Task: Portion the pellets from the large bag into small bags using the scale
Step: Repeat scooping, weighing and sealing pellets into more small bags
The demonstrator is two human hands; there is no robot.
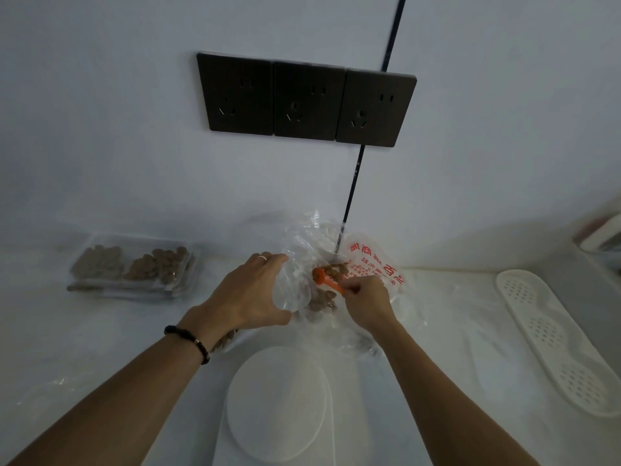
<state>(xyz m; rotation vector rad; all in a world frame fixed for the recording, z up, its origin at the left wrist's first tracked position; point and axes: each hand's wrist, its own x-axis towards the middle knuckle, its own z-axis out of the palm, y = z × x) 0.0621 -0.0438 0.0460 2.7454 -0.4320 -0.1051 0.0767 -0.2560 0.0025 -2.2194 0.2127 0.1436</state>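
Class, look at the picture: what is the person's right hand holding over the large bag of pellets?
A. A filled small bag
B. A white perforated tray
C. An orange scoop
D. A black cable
C: the right hand grips the handle of an orange scoop whose bowl sits at the pellets in the large bag, while the left hand holds clear plastic.

3 wall sockets (304, 100), perforated tray (557, 338)
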